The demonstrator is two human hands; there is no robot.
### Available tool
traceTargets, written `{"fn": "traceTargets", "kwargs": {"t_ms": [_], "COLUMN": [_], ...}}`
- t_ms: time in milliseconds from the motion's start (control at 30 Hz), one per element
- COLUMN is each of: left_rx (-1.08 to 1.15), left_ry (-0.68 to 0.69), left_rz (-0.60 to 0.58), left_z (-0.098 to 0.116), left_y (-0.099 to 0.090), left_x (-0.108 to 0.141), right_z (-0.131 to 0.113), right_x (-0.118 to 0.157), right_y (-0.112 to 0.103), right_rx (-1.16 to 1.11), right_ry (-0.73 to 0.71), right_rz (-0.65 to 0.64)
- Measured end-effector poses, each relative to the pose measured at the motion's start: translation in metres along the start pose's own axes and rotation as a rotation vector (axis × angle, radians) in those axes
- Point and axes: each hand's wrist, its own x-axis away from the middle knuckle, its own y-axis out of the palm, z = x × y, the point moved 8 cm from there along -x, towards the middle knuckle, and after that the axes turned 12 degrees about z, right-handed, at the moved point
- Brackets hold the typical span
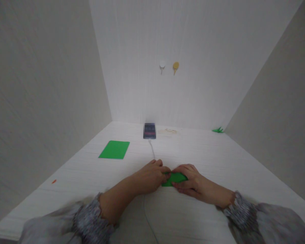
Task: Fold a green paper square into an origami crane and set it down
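A small piece of folded green paper [177, 179] lies on the white table in front of me. My left hand [154, 177] is closed at its left end, fingers curled and fingertips on the paper. At the right end my right hand [191, 181] grips it, fingers along the far edge and thumb side at the near edge. The fingertips of both hands almost meet at the paper's far edge. Parts of the paper are hidden under my fingers. A flat green paper sheet [114, 149] lies apart, to the left and farther off.
A dark device with a pixelated screen [149, 130] stands near the back wall, its white cable [147, 217] passing under my left arm. A green folded-looking piece [218, 130] sits at the back right corner. An orange scrap [54, 181] lies left. White [162, 64] and yellow [176, 65] hooks are on the wall.
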Motion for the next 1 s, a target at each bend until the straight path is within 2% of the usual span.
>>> {"fn": "traceTargets", "kwargs": {"t_ms": [700,867,1000], "left_rx": [-0.046,-0.065,-0.074], "left_ry": [-0.01,-0.008,-0.013], "left_rz": [-0.015,-0.015,-0.009], "left_z": [-0.002,-0.001,-0.001], "left_y": [-0.001,-0.002,-0.004], "left_x": [0.002,0.003,0.003], "right_z": [0.005,0.007,0.014], "right_x": [0.003,0.006,0.013], "right_y": [-0.001,-0.003,-0.008], "right_rx": [0.073,0.078,0.045], "right_ry": [-0.022,0.02,0.048], "right_rz": [0.0,-0.05,-0.043]}}
